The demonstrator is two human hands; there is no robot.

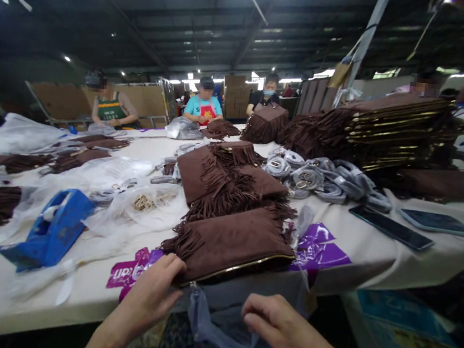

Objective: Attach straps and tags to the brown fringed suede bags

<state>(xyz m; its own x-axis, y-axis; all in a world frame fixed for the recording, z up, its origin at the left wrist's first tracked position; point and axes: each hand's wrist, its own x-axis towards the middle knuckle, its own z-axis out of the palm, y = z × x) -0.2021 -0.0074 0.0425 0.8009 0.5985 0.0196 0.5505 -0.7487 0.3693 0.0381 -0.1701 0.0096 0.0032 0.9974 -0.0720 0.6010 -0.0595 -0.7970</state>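
A brown suede pouch with fringed ends (235, 241) lies at the table's front edge, its gold zipper (246, 266) facing me. At its near left corner is my left hand (155, 282), fingers curled over the corner and thumb below. My right hand (276, 319) is closed in front of the edge, apart from the pouch; what its fingers hold, if anything, is hidden. Clear plastic (208, 325) hangs from the zipper's left end down between my hands. Behind the pouch more brown fringed bags (202, 173) are piled.
Wrapped grey straps (323, 179) lie behind two phones (391, 227). A tall stack of brown bags (396, 131) stands at back right. Left are a blue tape dispenser (52, 229) and a plastic bag of gold hardware (145, 203). Purple tape (322, 248) marks the edge. Several people work opposite.
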